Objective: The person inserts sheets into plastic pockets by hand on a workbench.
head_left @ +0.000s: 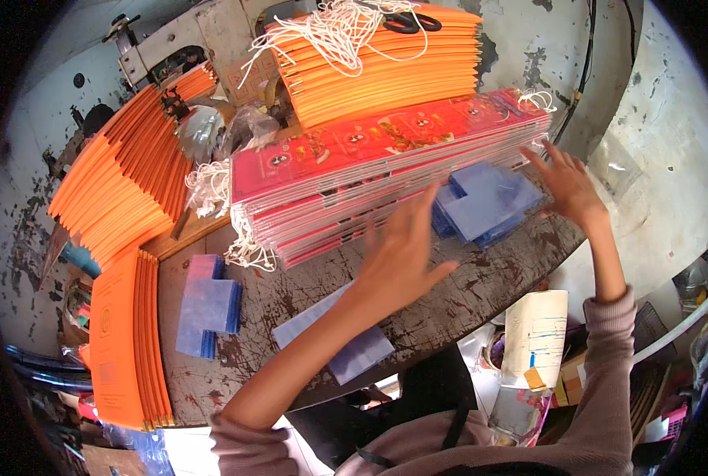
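Observation:
My left hand (402, 258) is over the dark worn tabletop, fingers apart and slightly blurred, holding nothing. Close to its fingertips lies a loose pile of bluish clear plastic pieces (493, 202), notched in outline. My right hand (568, 186) hovers at the right side of that pile with its fingers spread; nothing shows in it. Partly hidden under my left forearm is another bluish plastic piece (366, 353), flat near the table's front edge. Farther left stands a neat stack of the same plastic pieces (207, 309).
Behind the pile is a tall stack of red printed packs (386, 147) with white cords. Orange folders form stacks at the back (386, 67), left (124, 174) and front left (124, 341). Black-handled scissors (409, 21) and white strings (330, 36) top the back stack.

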